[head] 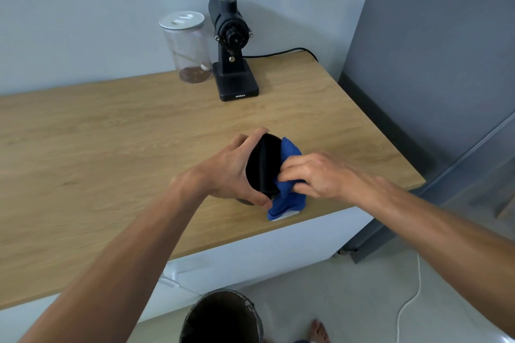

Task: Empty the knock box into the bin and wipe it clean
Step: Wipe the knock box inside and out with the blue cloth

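Observation:
A round black knock box [263, 163] with a bar across its mouth is tilted on its side just above the wooden counter, mouth facing right. My left hand [231, 170] grips it around the rim. My right hand [315, 174] presses a blue cloth [288, 195] against the box's right rim. The cloth hangs down toward the counter's front edge. A dark round bin [223, 317] stands on the floor below the counter, with its opening facing up.
A black coffee grinder [234, 64] with a clear hopper stands at the back of the wooden counter [111, 147], beside a glass jar [188, 47] with a white lid. A grey fridge [446, 64] flanks the right. A white cable [412, 301] and a bare foot [319, 330] are on the floor.

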